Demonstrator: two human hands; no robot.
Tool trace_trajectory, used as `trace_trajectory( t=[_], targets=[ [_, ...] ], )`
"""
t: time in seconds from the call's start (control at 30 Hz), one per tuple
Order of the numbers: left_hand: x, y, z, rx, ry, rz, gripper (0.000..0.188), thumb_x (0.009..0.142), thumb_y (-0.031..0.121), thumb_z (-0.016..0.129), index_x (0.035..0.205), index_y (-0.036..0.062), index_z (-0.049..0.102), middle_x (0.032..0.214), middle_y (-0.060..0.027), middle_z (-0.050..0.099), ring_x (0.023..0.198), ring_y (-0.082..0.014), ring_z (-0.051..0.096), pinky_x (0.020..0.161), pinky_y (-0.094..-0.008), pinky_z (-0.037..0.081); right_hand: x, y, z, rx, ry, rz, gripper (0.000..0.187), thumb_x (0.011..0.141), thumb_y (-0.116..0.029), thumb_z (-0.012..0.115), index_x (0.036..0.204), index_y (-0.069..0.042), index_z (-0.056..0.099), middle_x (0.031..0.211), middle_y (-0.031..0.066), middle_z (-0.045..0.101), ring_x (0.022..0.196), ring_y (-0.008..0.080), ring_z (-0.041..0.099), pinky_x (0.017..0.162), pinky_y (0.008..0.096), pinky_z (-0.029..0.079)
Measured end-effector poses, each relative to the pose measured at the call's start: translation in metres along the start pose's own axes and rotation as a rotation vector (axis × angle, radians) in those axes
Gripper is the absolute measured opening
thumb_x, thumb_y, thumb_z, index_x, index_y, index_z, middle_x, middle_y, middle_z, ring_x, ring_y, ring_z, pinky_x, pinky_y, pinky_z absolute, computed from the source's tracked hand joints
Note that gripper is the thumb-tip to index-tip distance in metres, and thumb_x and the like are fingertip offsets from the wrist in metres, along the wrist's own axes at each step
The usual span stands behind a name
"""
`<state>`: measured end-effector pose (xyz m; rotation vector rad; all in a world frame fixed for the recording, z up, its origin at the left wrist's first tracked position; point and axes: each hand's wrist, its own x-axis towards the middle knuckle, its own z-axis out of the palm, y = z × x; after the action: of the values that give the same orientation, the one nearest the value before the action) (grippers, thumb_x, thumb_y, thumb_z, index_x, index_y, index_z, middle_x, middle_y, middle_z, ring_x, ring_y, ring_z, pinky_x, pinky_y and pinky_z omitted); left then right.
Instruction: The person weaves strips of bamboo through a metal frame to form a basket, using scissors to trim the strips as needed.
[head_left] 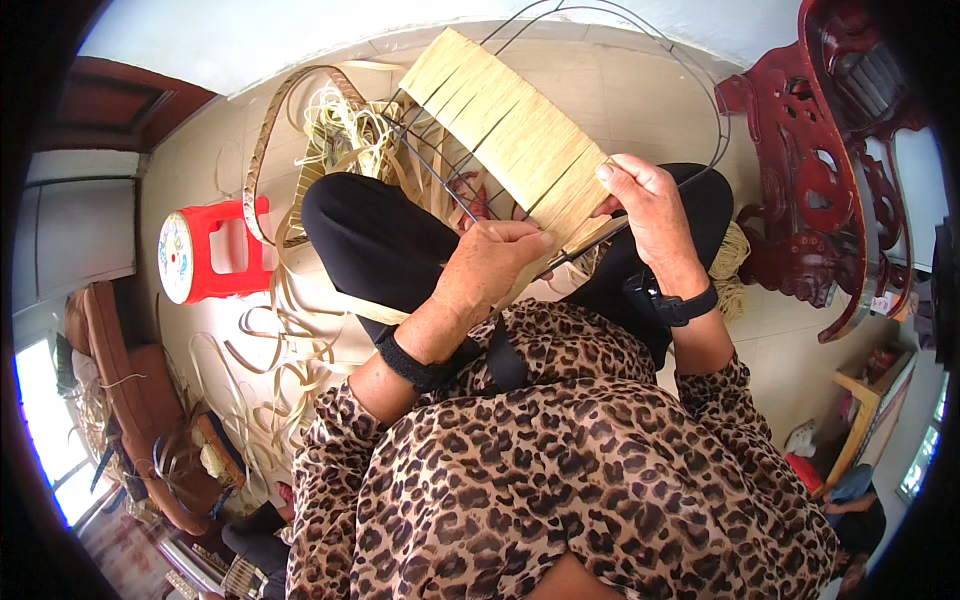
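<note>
A pale straw-coloured panel of flat strips (510, 125) is wrapped across a black wire frame (590, 246) above my lap. The frame's curved wires reach out beyond the panel, away from me. My right hand (648, 210) pinches the panel's near right corner, thumb on top and fingers underneath. Lower and to the left, my left hand (485, 268) is closed at the near edge, thumb and forefinger pressed on a flat strip by the panel. A pale strip (375, 310) trails from under my left wrist toward the floor. Part of the frame hides behind the panel.
Left of my knee stand a red stool (215, 250) and a tall curved basket handle (255, 160) beside bundled strips (340, 125). Loose strips (260, 370) litter the floor. Dark red carved furniture (800, 180) stands at right. Other people's limbs show at both lower edges.
</note>
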<state>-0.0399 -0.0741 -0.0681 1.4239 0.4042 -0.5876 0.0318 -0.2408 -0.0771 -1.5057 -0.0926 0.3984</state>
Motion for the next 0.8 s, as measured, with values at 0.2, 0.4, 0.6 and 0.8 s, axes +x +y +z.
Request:
trace_trajectory(
  t=[0.2, 0.4, 0.6, 0.8],
  targets=[
    [-0.003, -0.015, 0.003, 0.165, 0.129, 0.144, 0.018, 0.075, 0.016, 0.056, 0.069, -0.0005, 0.059, 0.052, 0.0010, 0.049, 0.049, -0.0049, 0.041, 0.046, -0.0211, 0.036, -0.003, 0.001, 0.002, 0.030, -0.062, 0.026, 0.020, 0.080, -0.015, 0.050, 0.079, 0.004, 0.055, 0.068, 0.0027, 0.055, 0.057, 0.0069, 0.051, 0.056, 0.0196, 0.043],
    [-0.007, -0.043, -0.018, 0.302, 0.205, 0.431, 0.013, 0.072, 0.012, 0.053, 0.069, -0.0002, 0.055, 0.055, -0.0151, 0.050, 0.049, -0.0193, 0.051, 0.051, -0.0297, 0.042, -0.003, 0.006, 0.027, -0.087, -0.134, 0.042, 0.019, 0.081, -0.013, 0.047, 0.082, 0.004, 0.054, 0.070, 0.0017, 0.053, 0.061, 0.0063, 0.050, 0.057, 0.0194, 0.041],
    [-0.009, -0.042, -0.012, 0.342, 0.345, 0.538, 0.013, 0.068, 0.015, 0.053, 0.064, 0.0037, 0.057, 0.064, -0.0172, 0.054, 0.061, -0.0311, 0.055, 0.057, -0.0364, 0.045, -0.007, 0.003, 0.025, -0.086, -0.101, 0.040, 0.024, 0.081, -0.015, 0.047, 0.091, 0.005, 0.053, 0.077, 0.0004, 0.054, 0.068, 0.0052, 0.047, 0.064, 0.0189, 0.037],
    [-0.014, -0.041, -0.008, 0.356, 0.327, 0.319, 0.014, 0.067, 0.018, 0.054, 0.065, 0.0052, 0.059, 0.063, -0.0165, 0.055, 0.063, -0.0313, 0.056, 0.059, -0.0370, 0.045, -0.012, 0.013, 0.021, -0.096, -0.122, 0.077, 0.022, 0.082, -0.019, 0.048, 0.085, 0.003, 0.052, 0.074, -0.0018, 0.051, 0.066, 0.0038, 0.043, 0.062, 0.0177, 0.035]
  ],
)
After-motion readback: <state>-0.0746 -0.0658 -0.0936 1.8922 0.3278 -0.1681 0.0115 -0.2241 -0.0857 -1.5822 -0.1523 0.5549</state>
